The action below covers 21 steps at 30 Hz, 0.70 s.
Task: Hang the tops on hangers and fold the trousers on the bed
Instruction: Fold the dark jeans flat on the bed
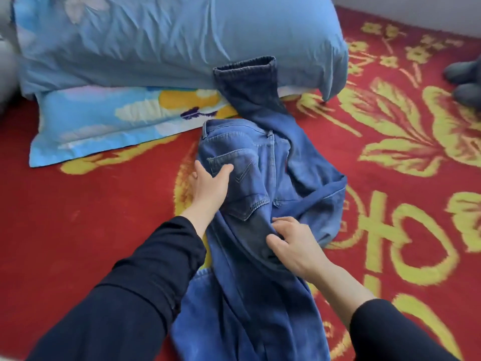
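A pair of blue denim trousers (260, 178) lies crumpled on the bed, on a red bedspread with a large yellow floral pattern (104, 217). The waistband end points away from the person, with a back pocket facing up. One leg runs up toward the pillows, and its darker cuffed hem rests against the plain light-blue pillow (169, 40). The rest of the denim trails down toward the person between the two arms.

The left hand (208, 186) grips the left edge of the trousers by the back pocket. Its thumb lies on top of the pocket and its fingers are tucked behind the cloth. The right hand (294, 246) holds a darker fold of denim below the pocket, its fingers curled into the bunched cloth. Both arms wear black long sleeves (130, 295).

The plain pillow sits on top of a second pillow printed with sky-blue, white and orange shapes (117, 118). Both are at the far side of the bed. A dark grey soft item (466, 82) lies at the right edge of the view, too cut off to identify.
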Available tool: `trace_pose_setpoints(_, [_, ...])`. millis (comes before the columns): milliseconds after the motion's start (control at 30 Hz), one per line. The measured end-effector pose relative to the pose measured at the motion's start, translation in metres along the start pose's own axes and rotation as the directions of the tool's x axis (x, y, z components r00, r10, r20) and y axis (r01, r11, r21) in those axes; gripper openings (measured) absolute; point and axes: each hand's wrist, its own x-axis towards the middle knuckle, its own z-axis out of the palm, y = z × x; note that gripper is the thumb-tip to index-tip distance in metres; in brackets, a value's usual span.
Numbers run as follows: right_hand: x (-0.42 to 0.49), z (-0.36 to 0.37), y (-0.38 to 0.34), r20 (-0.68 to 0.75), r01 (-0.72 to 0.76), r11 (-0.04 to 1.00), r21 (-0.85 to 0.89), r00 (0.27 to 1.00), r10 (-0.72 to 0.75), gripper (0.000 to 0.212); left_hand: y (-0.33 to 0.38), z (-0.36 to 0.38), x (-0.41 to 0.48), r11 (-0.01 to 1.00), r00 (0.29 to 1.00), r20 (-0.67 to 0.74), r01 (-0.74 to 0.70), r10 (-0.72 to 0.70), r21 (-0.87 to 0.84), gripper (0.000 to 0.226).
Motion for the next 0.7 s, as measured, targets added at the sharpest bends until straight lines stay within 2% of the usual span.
trace_pose_setpoints(67, [-0.015,-0.008,-0.010,0.175,0.058,0.996,-0.073,0.984,-0.045,0.026,0.008,-0.008,0.000,0.992,0.999,0.018,0.034,-0.032,-0.121,0.103])
trace_pose_setpoints(133, [-0.032,-0.015,-0.019,0.379,0.054,0.992,-0.114,0.926,-0.006,0.029,0.013,-0.018,-0.006,0.982,0.993,0.079,0.096,-0.084,-0.165,0.104])
trace_pose_setpoints(167, [-0.041,-0.015,-0.022,0.471,0.053,0.985,-0.164,0.881,0.031,0.031,0.012,-0.023,-0.008,0.977,0.989,0.116,0.111,-0.091,-0.181,0.091])
trace_pose_setpoints(233, [-0.058,-0.015,-0.027,0.629,0.075,0.960,-0.269,0.769,0.116,0.033,0.006,-0.034,-0.022,0.988,0.983,0.176,0.073,-0.048,-0.134,0.036])
trace_pose_setpoints(267, [-0.063,-0.017,-0.027,0.691,0.053,0.962,-0.268,0.707,0.153,0.028,0.001,-0.040,-0.032,0.996,0.975,0.222,0.037,-0.018,-0.080,0.026])
trace_pose_setpoints(300, [-0.065,-0.023,-0.027,0.726,-0.030,0.978,-0.208,0.665,0.175,0.019,-0.004,-0.045,-0.041,1.000,0.957,0.289,-0.004,0.012,-0.028,0.031])
trace_pose_setpoints(333, [-0.063,-0.030,-0.025,0.723,-0.148,0.984,-0.104,0.667,0.177,0.011,-0.009,-0.050,-0.050,0.998,0.930,0.364,-0.054,0.044,0.016,0.040])
trace_pose_setpoints(367, [-0.057,-0.038,-0.024,0.654,-0.258,0.966,0.019,0.734,0.183,0.009,-0.013,-0.056,-0.059,0.993,0.891,0.445,-0.115,0.085,0.041,0.047])
trace_pose_setpoints(400, [-0.048,-0.046,-0.024,0.510,-0.332,0.932,0.145,0.832,0.217,0.008,-0.016,-0.060,-0.069,0.984,0.844,0.522,-0.173,0.123,0.048,0.049])
trace_pose_setpoints(433, [-0.039,-0.055,-0.026,0.308,-0.349,0.904,0.247,0.913,0.269,0.010,-0.018,-0.064,-0.078,0.972,0.805,0.574,-0.226,0.152,0.059,0.048])
trace_pose_setpoints(467, [-0.029,-0.061,-0.029,0.096,-0.320,0.898,0.302,0.947,0.305,0.014,-0.019,-0.067,-0.086,0.959,0.781,0.599,-0.275,0.177,0.074,0.046])
trace_pose_setpoints(500, [-0.020,-0.067,-0.035,-0.078,-0.264,0.914,0.309,0.951,0.301,0.020,-0.018,-0.071,-0.093,0.947,0.765,0.615,-0.310,0.193,0.089,0.046])
trace_pose_setpoints(533, [-0.013,-0.072,-0.044,-0.190,-0.174,0.945,0.276,0.954,0.231,0.031,-0.016,-0.074,-0.101,0.944,0.747,0.634,-0.322,0.201,0.079,0.047])
trace_pose_setpoints(567, [-0.006,-0.075,-0.052,-0.235,-0.062,0.978,0.198,0.966,0.109,0.046,-0.012,-0.078,-0.109,0.940,0.719,0.660,-0.336,0.218,0.056,0.048])
trace_pose_setpoints(600, [-0.001,-0.077,-0.059,-0.209,0.050,0.997,0.055,0.977,-0.037,0.063,-0.008,-0.081,-0.117,0.929,0.689,0.682,-0.368,0.247,0.036,0.050])
trace_pose_setpoints(633, [0.003,-0.080,-0.066,-0.107,0.147,0.976,-0.161,0.980,-0.165,0.077,-0.004,-0.084,-0.125,0.912,0.663,0.695,-0.410,0.277,0.028,0.053])
trace_pose_setpoints(667, [0.006,-0.083,-0.070,0.035,0.235,0.887,-0.397,0.970,-0.241,0.083,0.000,-0.086,-0.132,0.899,0.641,0.708,-0.438,0.297,0.019,0.056])
trace_pose_setpoints(700, [0.008,-0.085,-0.072,0.147,0.300,0.768,-0.567,0.953,-0.264,0.080,0.004,-0.090,-0.138,0.895,0.623,0.720,-0.447,0.307,0.005,0.058])
